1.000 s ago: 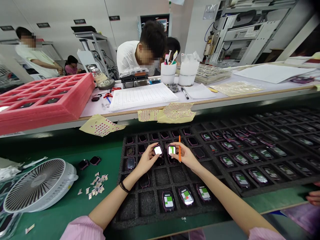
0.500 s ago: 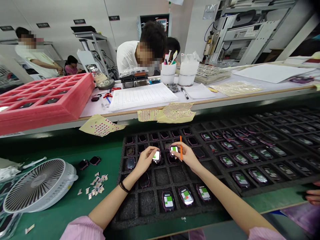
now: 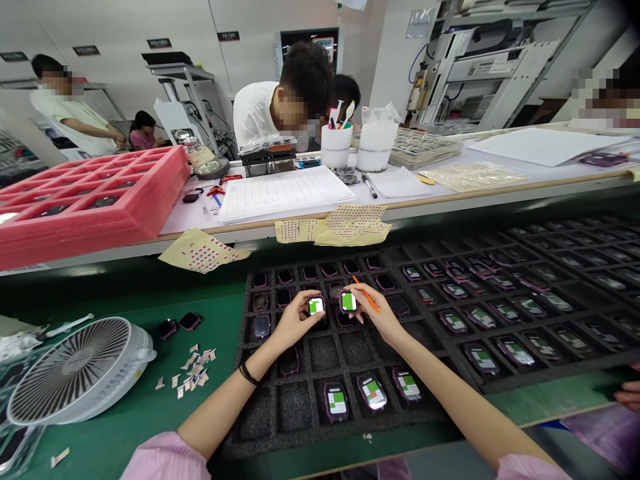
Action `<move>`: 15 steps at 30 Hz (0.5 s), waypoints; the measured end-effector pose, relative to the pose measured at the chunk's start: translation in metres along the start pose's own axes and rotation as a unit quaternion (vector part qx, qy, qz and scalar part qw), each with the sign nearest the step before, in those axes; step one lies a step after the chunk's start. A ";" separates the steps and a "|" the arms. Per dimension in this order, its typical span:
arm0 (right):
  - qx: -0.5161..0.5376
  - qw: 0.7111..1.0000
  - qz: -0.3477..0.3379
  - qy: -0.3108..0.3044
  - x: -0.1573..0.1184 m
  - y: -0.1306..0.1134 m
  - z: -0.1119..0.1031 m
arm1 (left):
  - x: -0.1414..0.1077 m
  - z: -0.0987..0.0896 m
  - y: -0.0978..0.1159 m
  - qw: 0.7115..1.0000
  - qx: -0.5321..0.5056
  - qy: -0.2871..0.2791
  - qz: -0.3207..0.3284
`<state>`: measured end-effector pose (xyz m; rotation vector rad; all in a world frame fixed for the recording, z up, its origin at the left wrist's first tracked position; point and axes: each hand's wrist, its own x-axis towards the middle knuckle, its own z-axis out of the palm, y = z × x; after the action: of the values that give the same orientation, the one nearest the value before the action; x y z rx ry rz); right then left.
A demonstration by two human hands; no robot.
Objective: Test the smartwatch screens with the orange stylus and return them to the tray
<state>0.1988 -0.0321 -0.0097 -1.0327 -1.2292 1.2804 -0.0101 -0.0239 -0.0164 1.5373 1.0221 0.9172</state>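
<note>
Green worktop [image 3: 150, 417]; black foam compartment tray [image 3: 323, 352] beneath left fingers [image 3: 301, 298], pinching one purple-rimmed rectangular watch [image 3: 315, 305], and right fingers [image 3: 372, 292], pinching another watch [image 3: 349, 301] plus orange stick [image 3: 368, 297]; edge grips presumably leave lit screens readable.

No readable lettering on wall signs [image 3: 159, 43] or watch screens [image 3: 349, 301]

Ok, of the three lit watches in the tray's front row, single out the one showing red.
The middle watch: it shows a red patch; the left watch and right watch show none.
</note>
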 end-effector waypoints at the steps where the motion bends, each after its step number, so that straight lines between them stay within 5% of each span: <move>1: 0.003 1.000 0.000 -0.008 0.000 0.001 0.000 | 0.000 0.000 -0.001 1.000 -0.001 0.004 0.001; 8: 0.016 0.998 -0.005 -0.067 0.002 0.007 0.001 | 0.003 -0.002 -0.008 0.999 -0.039 0.017 0.003; 15: -0.007 0.998 -0.017 -0.057 0.002 0.011 -0.001 | 0.005 -0.003 -0.007 0.995 -0.093 0.023 0.001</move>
<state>0.1987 -0.0290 -0.0209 -0.9566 -1.3381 1.3204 -0.0120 -0.0180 -0.0225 1.3675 0.9410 1.0235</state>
